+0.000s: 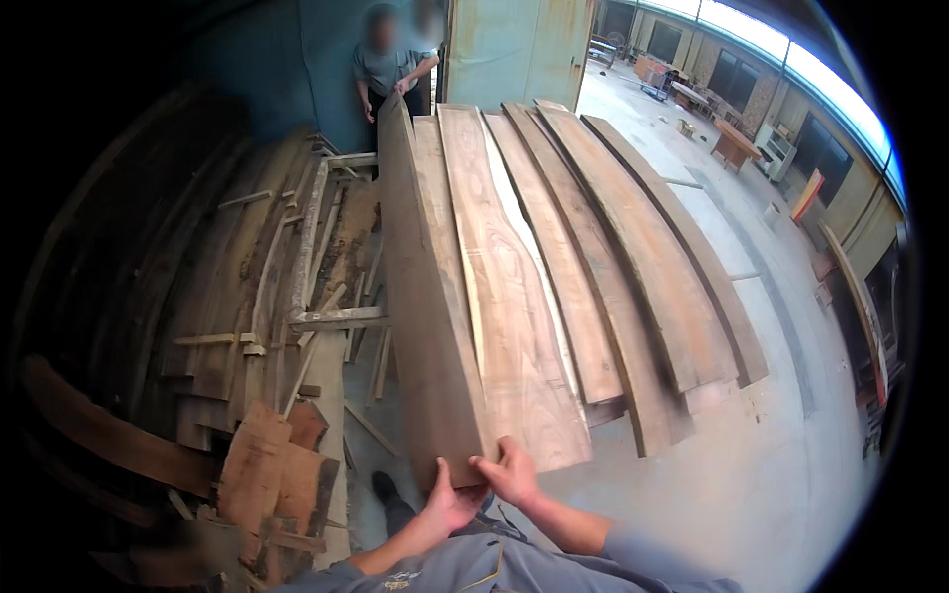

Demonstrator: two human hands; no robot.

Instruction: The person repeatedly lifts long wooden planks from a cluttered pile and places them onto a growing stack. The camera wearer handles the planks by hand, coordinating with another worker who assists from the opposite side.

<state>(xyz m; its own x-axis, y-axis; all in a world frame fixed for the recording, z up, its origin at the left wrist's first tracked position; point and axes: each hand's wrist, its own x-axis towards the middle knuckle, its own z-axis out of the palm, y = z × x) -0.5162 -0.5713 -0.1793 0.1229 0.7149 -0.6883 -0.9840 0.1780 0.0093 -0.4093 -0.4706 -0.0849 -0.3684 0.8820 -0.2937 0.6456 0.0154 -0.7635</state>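
Observation:
A long, wide wooden plank (420,296) stands tilted up on its long edge at the left side of a spread of boards. Its near end is in both my hands. My left hand (455,504) cups the lower part of that end, thumb on the plank's outer face. Just to the right, my right hand (509,476) is closed over the upper corner, thumb along the edge. At the far end another person (386,69) has a hand on the same plank. Beside it lies a board (514,316) with wavy grain and a pale sapwood strip.
More planks (643,257) lie side by side to the right. On the left are a worn pale frame (341,318), stacked boards (222,287) and broken wood offcuts (267,465). A concrete floor (771,435) stretches right, towards a wooden table (736,143) farther back.

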